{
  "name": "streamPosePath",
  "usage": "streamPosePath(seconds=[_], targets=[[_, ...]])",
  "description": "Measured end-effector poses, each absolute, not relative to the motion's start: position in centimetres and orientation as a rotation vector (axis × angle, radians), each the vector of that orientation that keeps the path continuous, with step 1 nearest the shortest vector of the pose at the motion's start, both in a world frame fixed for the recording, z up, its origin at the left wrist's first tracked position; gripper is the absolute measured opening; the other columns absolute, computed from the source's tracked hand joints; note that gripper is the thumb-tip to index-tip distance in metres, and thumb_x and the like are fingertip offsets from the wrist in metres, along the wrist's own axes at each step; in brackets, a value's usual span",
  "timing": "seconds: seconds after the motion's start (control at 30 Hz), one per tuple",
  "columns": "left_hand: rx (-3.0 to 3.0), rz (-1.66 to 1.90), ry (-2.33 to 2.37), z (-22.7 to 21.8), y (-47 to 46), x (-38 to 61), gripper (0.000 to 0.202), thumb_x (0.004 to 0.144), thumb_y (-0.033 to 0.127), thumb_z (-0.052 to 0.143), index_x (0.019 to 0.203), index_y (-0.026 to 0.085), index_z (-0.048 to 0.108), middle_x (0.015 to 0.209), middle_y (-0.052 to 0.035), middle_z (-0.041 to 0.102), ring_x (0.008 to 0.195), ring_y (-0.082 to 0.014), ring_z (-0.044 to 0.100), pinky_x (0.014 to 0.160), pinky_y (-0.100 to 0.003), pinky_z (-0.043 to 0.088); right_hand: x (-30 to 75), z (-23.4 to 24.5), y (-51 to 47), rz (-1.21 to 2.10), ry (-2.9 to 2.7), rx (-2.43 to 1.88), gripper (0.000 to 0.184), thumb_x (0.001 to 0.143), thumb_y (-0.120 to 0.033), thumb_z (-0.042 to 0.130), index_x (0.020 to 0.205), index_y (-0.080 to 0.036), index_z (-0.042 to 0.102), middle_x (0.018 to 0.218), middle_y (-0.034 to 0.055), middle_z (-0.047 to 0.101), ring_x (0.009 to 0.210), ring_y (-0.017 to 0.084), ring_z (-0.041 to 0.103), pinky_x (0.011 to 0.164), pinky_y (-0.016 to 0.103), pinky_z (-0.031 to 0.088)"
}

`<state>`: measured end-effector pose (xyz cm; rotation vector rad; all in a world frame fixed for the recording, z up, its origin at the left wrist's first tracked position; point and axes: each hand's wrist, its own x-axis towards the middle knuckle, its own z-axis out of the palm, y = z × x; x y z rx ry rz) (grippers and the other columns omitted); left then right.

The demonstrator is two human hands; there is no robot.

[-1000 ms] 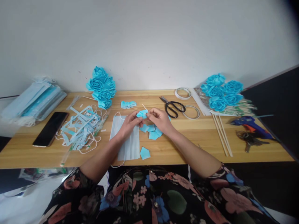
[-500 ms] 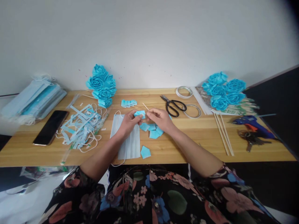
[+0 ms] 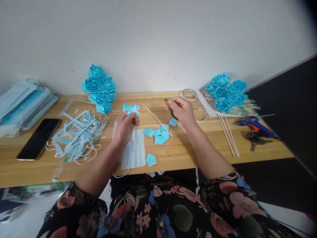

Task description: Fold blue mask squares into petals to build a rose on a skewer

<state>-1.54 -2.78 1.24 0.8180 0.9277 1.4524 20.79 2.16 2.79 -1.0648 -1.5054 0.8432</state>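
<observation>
My left hand point(image 3: 125, 126) is closed on a small folded blue piece point(image 3: 132, 113), held above a white face mask point(image 3: 133, 150) on the wooden table point(image 3: 188, 150). My right hand point(image 3: 180, 109) is further back, its fingers wrapped round the black scissors point(image 3: 173, 115), which it mostly hides. A thin wooden stick point(image 3: 158, 121) lies on the table between my hands. Several cut blue squares point(image 3: 158, 134) lie beside it, and one more blue square point(image 3: 150, 159) is near the front edge.
Blue fabric roses point(image 3: 99, 87) stand at the back left, with more roses point(image 3: 226, 92) at the back right. Tape rolls point(image 3: 188, 94), sticks point(image 3: 229, 132), a blue glue gun point(image 3: 252, 125) and keys point(image 3: 253, 139) are at the right. A phone point(image 3: 38, 138), mask scraps point(image 3: 74, 132) and stacked masks point(image 3: 22, 102) are at the left.
My hands have moved apart. The right hand let go of the blue piece and stick and went back to the scissors; the stick now lies on the table. The view shifted right.
</observation>
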Motion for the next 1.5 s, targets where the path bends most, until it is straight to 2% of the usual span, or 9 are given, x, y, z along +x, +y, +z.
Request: streamPosePath(seconds=[0.27,0.47,0.6,0.77,0.93,1.07,1.3,1.4,1.5], targets=[[0.659,1.54,0.84,2.0,-2.3,-2.7,0.022,0.074,0.025,0.069,0.067,0.019,0.05,0.059,0.0038,0.049,0.053,-0.0078,0.048,0.052,-0.022,0.04,21.9,3.2,2.9,0.708,-1.46,-1.155,0.033,0.087,-0.052,0.06,0.079,-0.021,0.067,0.066,-0.001,0.064,0.065,0.012,0.061,0.069,0.027,0.052],[0.623,1.544,0.849,2.2,-2.3,-2.5,0.024,0.074,0.024,0.068,0.067,0.019,0.046,0.059,0.0042,0.046,0.053,-0.0075,0.047,0.051,-0.021,0.04,25.0,3.4,4.9,0.459,-1.35,-1.242,0.045,0.094,-0.06,0.044,0.089,-0.021,0.065,0.073,0.001,0.063,0.071,0.013,0.064,0.069,0.028,0.052],[0.631,1.534,0.844,2.0,-2.2,-2.3,0.024,0.073,0.024,0.069,0.068,0.019,0.046,0.059,0.0043,0.047,0.052,-0.0071,0.047,0.051,-0.02,0.039,26.5,3.0,5.9,0.314,-1.341,-1.385,0.042,0.1,-0.048,0.037,0.094,-0.019,0.068,0.076,0.0038,0.066,0.075,0.016,0.066,0.072,0.03,0.051],[0.607,1.544,0.845,1.7,-2.0,-2.5,0.023,0.073,0.024,0.069,0.068,0.019,0.047,0.057,0.0049,0.047,0.051,-0.007,0.047,0.05,-0.019,0.039,25.7,2.4,4.8,0.046,-1.83,-1.871,0.024,0.092,-0.031,0.054,0.101,-0.02,0.073,0.097,0.0105,0.075,0.093,0.027,0.067,0.08,0.036,0.049],[0.633,1.527,0.801,1.4,-2.0,-2.5,0.023,0.073,0.023,0.069,0.068,0.019,0.047,0.057,0.0045,0.049,0.052,-0.0074,0.049,0.05,-0.02,0.04,25.0,1.4,4.1,0.02,-2.075,-2.036,0.032,0.089,-0.037,0.058,0.115,-0.022,0.071,0.108,0.0131,0.074,0.098,0.03,0.066,0.079,0.036,0.048],[0.645,1.51,0.826,1.0,-1.9,-2.3,0.024,0.071,0.024,0.069,0.069,0.019,0.046,0.057,0.005,0.049,0.051,-0.007,0.049,0.049,-0.019,0.038,26.4,1.9,4.5,-0.015,-1.972,-2.024,0.039,0.092,-0.028,0.049,0.126,-0.021,0.066,0.113,0.0116,0.074,0.101,0.028,0.066,0.083,0.036,0.048],[0.675,1.49,0.803,1.0,-2.0,-1.9,0.024,0.07,0.024,0.07,0.07,0.019,0.047,0.057,0.0046,0.05,0.052,-0.0073,0.049,0.049,-0.019,0.039,30.9,5.1,2.3,-0.01,-2.222,-2.228,0.025,0.085,-0.032,0.057,0.096,-0.025,0.078,0.099,0.0075,0.077,0.092,0.027,0.068,0.071,0.032,0.044],[0.675,1.492,0.793,1.1,-2.0,-1.9,0.021,0.07,0.024,0.069,0.069,0.019,0.048,0.057,0.0043,0.05,0.051,-0.0073,0.048,0.048,-0.019,0.038,32.0,4.7,0.2,-0.025,-2.237,-2.352,0.03,0.088,-0.038,0.054,0.099,-0.022,0.077,0.101,0.011,0.075,0.092,0.029,0.067,0.072,0.033,0.045],[0.688,1.482,0.772,1.1,-2.1,-1.8,0.019,0.071,0.023,0.068,0.07,0.018,0.05,0.057,0.004,0.05,0.051,-0.0072,0.048,0.048,-0.019,0.038,32.1,3.0,-1.9,-0.177,-2.374,-2.108,0.032,0.094,-0.03,0.046,0.105,-0.018,0.074,0.111,0.0151,0.073,0.104,0.029,0.063,0.084,0.035,0.044]])
